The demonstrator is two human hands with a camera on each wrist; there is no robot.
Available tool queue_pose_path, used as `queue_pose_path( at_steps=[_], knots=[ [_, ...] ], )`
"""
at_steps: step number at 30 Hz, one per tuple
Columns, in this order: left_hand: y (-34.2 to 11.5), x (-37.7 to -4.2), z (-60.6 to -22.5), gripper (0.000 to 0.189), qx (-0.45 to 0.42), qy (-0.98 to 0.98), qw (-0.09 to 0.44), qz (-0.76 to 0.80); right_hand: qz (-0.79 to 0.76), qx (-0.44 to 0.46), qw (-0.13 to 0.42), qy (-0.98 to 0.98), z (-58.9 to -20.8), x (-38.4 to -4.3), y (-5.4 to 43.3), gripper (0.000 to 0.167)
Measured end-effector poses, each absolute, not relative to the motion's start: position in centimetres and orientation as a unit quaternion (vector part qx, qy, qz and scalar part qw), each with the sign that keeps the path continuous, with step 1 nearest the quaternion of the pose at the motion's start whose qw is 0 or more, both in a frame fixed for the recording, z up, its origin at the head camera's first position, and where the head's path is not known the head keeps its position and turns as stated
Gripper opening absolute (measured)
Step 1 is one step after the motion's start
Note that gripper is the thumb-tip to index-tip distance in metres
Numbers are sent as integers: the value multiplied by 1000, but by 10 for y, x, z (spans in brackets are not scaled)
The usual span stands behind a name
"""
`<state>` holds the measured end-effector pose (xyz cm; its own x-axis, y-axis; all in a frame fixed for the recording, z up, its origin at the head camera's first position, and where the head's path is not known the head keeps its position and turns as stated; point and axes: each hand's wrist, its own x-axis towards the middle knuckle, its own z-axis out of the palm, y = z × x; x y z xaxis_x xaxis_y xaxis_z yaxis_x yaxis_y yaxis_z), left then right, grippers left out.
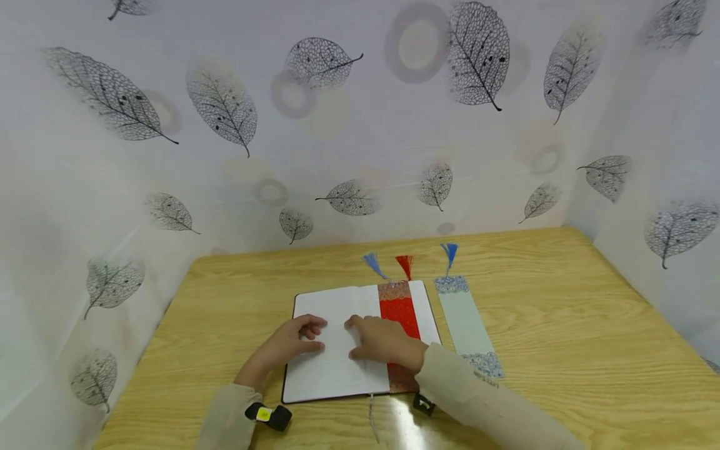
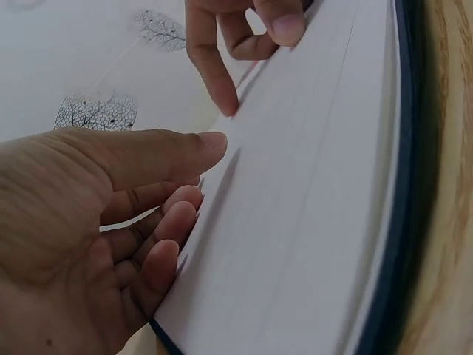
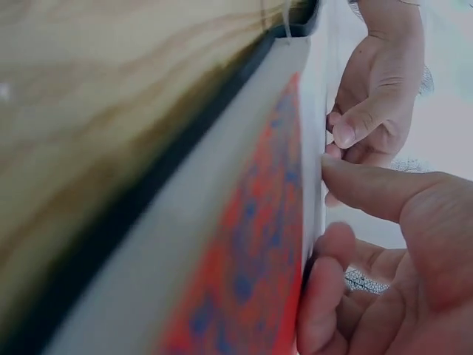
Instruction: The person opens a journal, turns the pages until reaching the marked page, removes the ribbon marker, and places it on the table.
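An open notebook [image 1: 332, 381] with a dark cover lies on the table. My left hand [image 1: 287, 340] is at its left page, fingers loosely bent and holding nothing. Over the middle of the notebook, my right hand [image 1: 388, 340] touches the paper with its fingertips; nothing is pinched in it. A red bookmark [image 1: 400, 315] with patterned ends lies along the right page, partly covered by the right hand and wrist. In the right wrist view, the patterned end of the red bookmark [image 3: 255, 229] shows beside the right fingers.
Right of the notebook lies a pale green bookmark [image 1: 464, 325] with blue patterned ends and a blue tassel [image 1: 450, 255]. A red tassel [image 1: 405, 266] and a light blue tassel [image 1: 374, 264] extend past the notebook's far edge. A ribbon [image 1: 372, 422] hangs from the near edge.
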<state>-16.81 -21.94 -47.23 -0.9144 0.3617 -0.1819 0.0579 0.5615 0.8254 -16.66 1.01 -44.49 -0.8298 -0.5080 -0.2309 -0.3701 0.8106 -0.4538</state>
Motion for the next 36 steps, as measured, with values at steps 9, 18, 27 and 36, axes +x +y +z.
queue_pose_path(
  at_steps=[9, 18, 27, 36],
  knots=[
    [-218, -165, -473, 39, 123, 877, 149, 439, -252, -203, 190, 927, -419, -208, 42, 60],
    [-217, -165, -471, 39, 111, 879, 151, 438, -249, -149, 198, 936, -424, -248, 101, 77],
    [-217, -163, -470, 40, 107, 873, 158, 448, -253, -169, 193, 933, -439, -257, 117, 75],
    [-217, -166, -473, 40, 115, 876, 154, 441, -250, -174, 192, 933, -443, -260, 121, 57]
  ],
)
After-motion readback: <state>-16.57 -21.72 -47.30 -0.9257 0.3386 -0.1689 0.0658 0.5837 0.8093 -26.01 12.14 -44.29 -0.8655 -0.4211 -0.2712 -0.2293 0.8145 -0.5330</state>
